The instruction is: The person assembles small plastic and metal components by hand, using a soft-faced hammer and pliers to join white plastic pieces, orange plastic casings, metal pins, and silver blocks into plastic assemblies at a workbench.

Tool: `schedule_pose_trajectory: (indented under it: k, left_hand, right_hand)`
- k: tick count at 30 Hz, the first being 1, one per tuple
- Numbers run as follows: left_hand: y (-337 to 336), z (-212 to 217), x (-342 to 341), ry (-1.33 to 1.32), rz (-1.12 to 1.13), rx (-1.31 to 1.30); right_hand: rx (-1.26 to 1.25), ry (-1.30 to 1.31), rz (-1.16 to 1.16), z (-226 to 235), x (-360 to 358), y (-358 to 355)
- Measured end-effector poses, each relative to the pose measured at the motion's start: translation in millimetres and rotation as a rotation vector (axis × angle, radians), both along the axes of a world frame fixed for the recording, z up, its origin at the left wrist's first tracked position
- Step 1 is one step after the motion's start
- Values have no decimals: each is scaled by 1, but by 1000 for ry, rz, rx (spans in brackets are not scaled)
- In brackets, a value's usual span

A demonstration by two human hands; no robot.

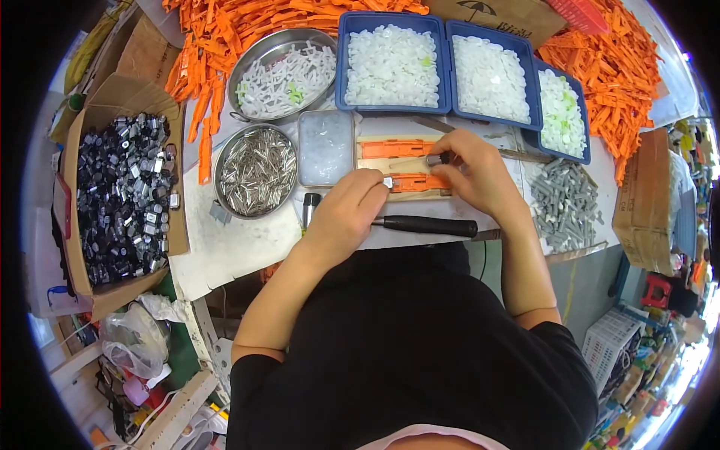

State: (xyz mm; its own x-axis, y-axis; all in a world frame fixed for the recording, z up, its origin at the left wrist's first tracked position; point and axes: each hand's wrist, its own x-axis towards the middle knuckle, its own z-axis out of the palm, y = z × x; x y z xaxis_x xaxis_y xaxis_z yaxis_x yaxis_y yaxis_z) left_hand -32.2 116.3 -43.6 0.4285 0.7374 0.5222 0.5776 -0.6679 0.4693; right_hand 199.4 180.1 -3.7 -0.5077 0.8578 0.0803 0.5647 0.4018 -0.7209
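Observation:
Two orange plastic parts lie in a pale wooden jig [366, 163], one far part [401, 148] and one near part [417, 182]. My left hand [341, 217] is closed at the left end of the near part, its fingertips pinching a small silvery-white piece [388, 182]. Between the thumb and fingers of my right hand [480, 171] is a small dark grey cylindrical piece [436, 159], held over the right side of the jig. A hammer with a black handle [431, 226] lies just in front of the jig, partly hidden by my left hand.
Metal pins fill a round bowl [293, 196]; white clips fill a larger pan [235, 75]. Blue bins [341, 56] of translucent pieces line the back beside a clear-lidded box [326, 146]. Grey pieces [566, 206] lie right, a carton [177, 217] of dark caps left, orange piles [607, 67] behind.

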Motion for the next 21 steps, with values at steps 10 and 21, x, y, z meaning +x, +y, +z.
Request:
schedule_pose_trajectory:
  k: [10, 21]
  left_hand:
    - [2, 5, 3, 70, 144, 89]
    - [-26, 3, -10, 380, 191, 71]
  right_hand:
    - [216, 40, 90, 7, -16, -2]
    - [320, -52, -19, -16, -13, -17]
